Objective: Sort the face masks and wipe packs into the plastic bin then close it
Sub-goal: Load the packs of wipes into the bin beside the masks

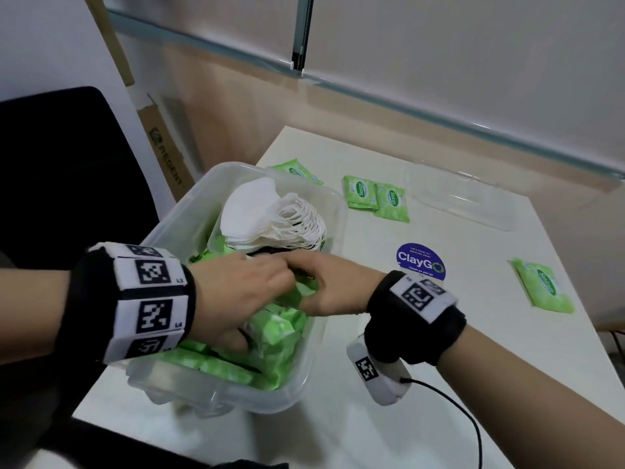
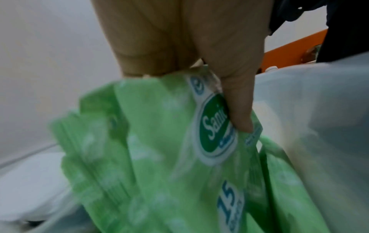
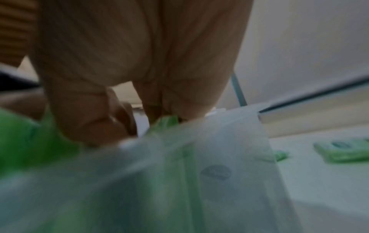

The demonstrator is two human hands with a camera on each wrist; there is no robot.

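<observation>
Wipe pack (image 2: 179, 141) in the bin (image 1: 189, 211), pinched by left fingers (image 2: 239, 107); right fingers' state unclear.

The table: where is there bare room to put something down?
Free: the table near the right hand, between the bin and the lone pack; also between the sticker and the lid. Crowded: inside the bin, full of packs and masks.
</observation>
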